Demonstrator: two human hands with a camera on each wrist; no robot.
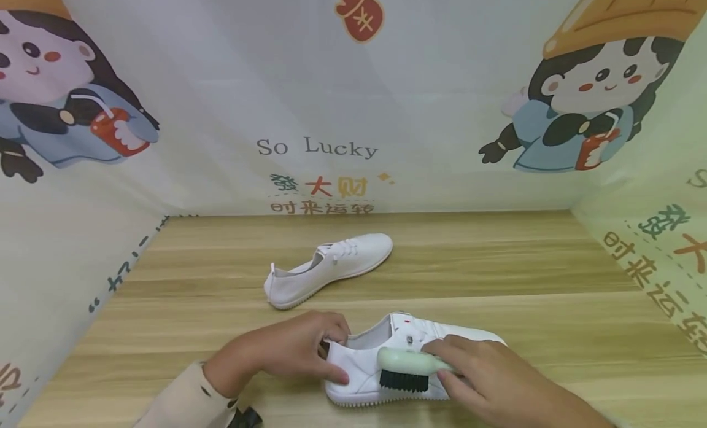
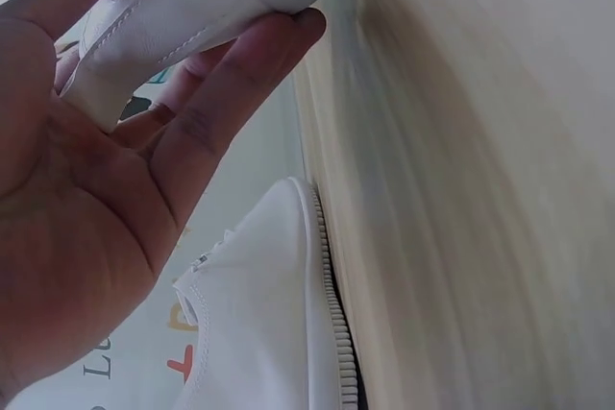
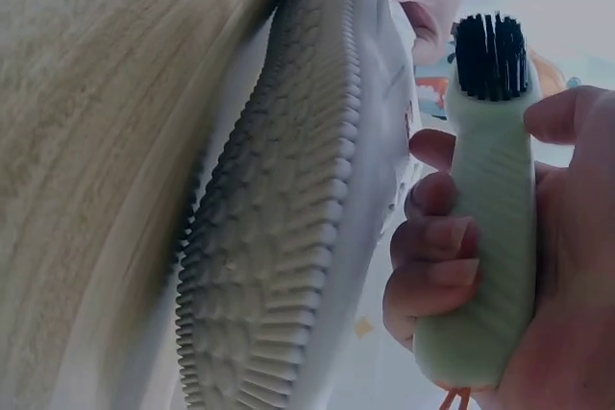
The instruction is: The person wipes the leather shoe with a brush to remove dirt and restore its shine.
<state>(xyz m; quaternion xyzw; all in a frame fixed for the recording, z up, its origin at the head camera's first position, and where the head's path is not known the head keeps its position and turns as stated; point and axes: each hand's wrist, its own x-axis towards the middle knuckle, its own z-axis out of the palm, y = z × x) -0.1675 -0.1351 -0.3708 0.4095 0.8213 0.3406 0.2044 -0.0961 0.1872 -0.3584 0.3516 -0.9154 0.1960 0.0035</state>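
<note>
In the head view a white lace-up shoe [image 1: 359, 363] is near the front of the wooden surface, toe to the right. My left hand [image 1: 301, 348] grips its heel, thumb on the outer side and fingers at the opening. A pale green brush [image 1: 411, 360] with black bristles is held in my right hand [image 1: 486, 373], its bristles turned down against the shoe's near side. In the right wrist view, my fingers wrap round the brush handle [image 3: 490, 237], and the shoe's ridged sole [image 3: 279, 218] shows, tipped up from the wood.
A second white shoe [image 1: 337, 265] lies behind the first, toe pointing right and away. The wood-grain surface [image 1: 497, 262] is bounded by a printed backdrop [image 1: 431, 108] at the back and both sides. A small black object [image 1: 245, 417] shows by the left sleeve.
</note>
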